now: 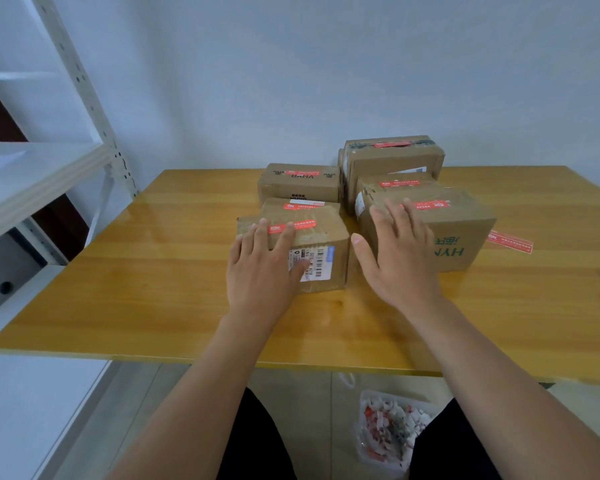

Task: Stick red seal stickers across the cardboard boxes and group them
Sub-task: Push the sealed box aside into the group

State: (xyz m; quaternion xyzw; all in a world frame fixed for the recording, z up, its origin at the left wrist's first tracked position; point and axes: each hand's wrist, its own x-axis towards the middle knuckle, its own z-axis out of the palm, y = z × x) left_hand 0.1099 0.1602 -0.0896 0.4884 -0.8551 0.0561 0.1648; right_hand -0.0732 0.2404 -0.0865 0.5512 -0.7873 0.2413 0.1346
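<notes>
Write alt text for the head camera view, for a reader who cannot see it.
Two bare hands rest open on cardboard boxes clustered on a wooden table: the left hand on a barcode-labelled box, the right hand on a green-lettered box. All six boxes carry red seal stickers; a spare sticker strip lies to the right.

Wall point(291, 64): plain pale grey-blue, evenly lit, behind the bench.
Bench point(153, 289): glossy yellow wood top, far edge against the wall.
Shelving point(49, 168): white metal rack with a perforated upright, left of the bench.
Floor point(291, 393): pale tiles below the bench's near edge.
</notes>
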